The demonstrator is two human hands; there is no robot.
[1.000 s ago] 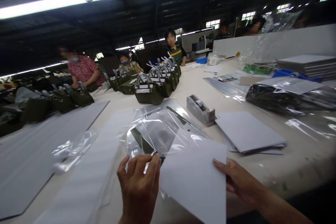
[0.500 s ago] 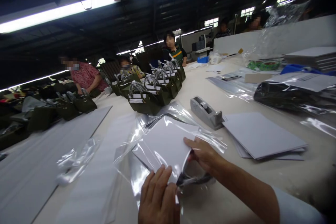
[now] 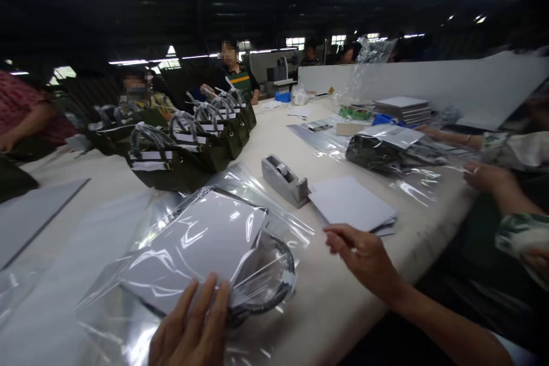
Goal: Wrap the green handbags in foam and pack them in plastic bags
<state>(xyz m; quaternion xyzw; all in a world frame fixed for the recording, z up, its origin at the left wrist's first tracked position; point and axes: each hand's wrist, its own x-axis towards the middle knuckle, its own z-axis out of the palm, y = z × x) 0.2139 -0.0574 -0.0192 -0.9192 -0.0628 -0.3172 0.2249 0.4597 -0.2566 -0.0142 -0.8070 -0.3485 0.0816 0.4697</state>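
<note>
My left hand (image 3: pixel 191 326) lies with fingers stretched out over the near edge of a clear plastic bag (image 3: pixel 100 303). Inside the plastic is a flat handbag with a white sheet (image 3: pixel 201 234) on top; its wrapped grey handle (image 3: pixel 289 271) curves out to the right. My right hand (image 3: pixel 364 260) hovers away from the bag, fingers loosely bent and apart, with nothing visible in them. It is closest to a stack of white cards (image 3: pixel 349 203). A grey tape dispenser (image 3: pixel 285 180) stands just beyond the plastic.
Dark green handbags (image 3: pixel 171 166) with wrapped handles stand in a row at the back left. A grey board (image 3: pixel 34 211) lies at the left. To the right, a co-worker's hands (image 3: pixel 493 177) are beside another plastic-wrapped dark bag (image 3: pixel 371 151). The table edge (image 3: pixel 407 263) runs along the right.
My right hand has let go of the handbag's handle end and moved right, off the bag. The view has swung right, bringing a co-worker's arms into sight.
</note>
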